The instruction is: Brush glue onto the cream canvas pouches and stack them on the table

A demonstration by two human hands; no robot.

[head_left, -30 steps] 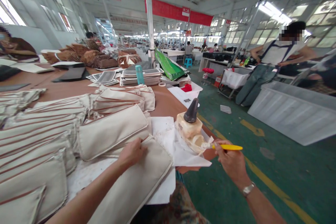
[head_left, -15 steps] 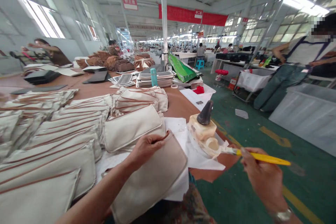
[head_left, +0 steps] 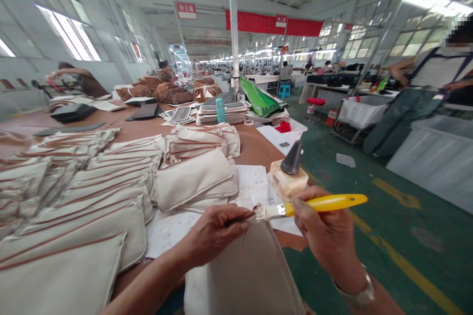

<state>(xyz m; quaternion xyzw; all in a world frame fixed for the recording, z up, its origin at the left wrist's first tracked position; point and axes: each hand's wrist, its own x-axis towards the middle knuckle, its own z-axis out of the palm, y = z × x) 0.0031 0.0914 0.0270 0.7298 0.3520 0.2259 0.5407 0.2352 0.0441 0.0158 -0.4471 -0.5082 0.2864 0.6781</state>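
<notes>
— The yellow-handled brush (head_left: 332,202) has come away from the pale, cone-topped pot (head_left: 288,180) since half a second ago, and the fabric piece (head_left: 246,270) has turned to meet it.

— Where's that piece now?

— On the near side of the pot, a little to its left, hanging below the hands.

— How is it held?

— The left hand (head_left: 216,231) pinches its top edge, thumb against fingers, at the brown strip (head_left: 244,217). The right hand (head_left: 325,229) is wrapped round the brush handle, close to the metal collar (head_left: 281,209).

— So which step would you call this?

— Brushing that edge, I'd say. The whitish bristles (head_left: 261,213) are right at the strip's end; they look to be touching, though I can't swear to it from here.

— And what does the next move call for?

— To my mind, a steady pinch on the left and a light, even stroke on the right, with fingertips clear of the bristles.

— And the rest?

— Rows of similar pieces (head_left: 114,184) lie left of the pot, along the brown table (head_left: 254,140).
</notes>
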